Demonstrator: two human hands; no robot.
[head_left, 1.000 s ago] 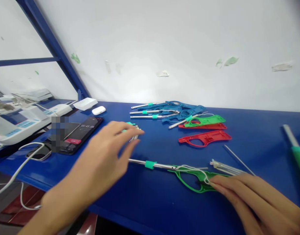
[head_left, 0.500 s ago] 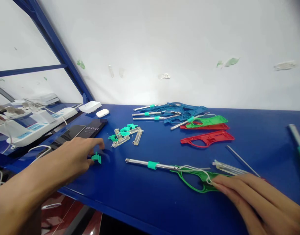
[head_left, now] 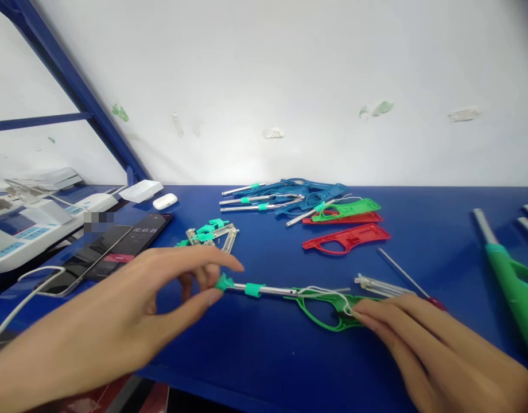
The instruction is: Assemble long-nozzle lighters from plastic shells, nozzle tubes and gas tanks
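My left hand [head_left: 160, 292] pinches a small teal plastic trigger piece [head_left: 224, 282] between thumb and fingers, over the far-left end of a metal lighter tube [head_left: 275, 291]. A teal collar [head_left: 254, 289] sits around that tube. The tube's right end lies in a green lighter handle shell [head_left: 319, 321], where a white wire [head_left: 319, 289] loops out. My right hand [head_left: 440, 350] has its fingertips closed on the shell's right part and the wire; the rest of the shell is hidden under it. Just beyond those fingers lies a clear fuel tank [head_left: 382, 285].
Behind are blue handle shells [head_left: 318, 198] with tubes, red shells [head_left: 345, 238] and a green shell [head_left: 352, 209]. Teal pieces and clear tanks [head_left: 229, 238] are piled left of centre. A screwdriver [head_left: 402, 269] and green lighter [head_left: 509, 287] lie right; phones [head_left: 139, 235] and a power strip [head_left: 44, 229] left.
My left hand has moved right with the teal trigger piece, from beside the phones to the tube's left end. My right hand keeps its hold on the green shell. The view has shifted slightly.
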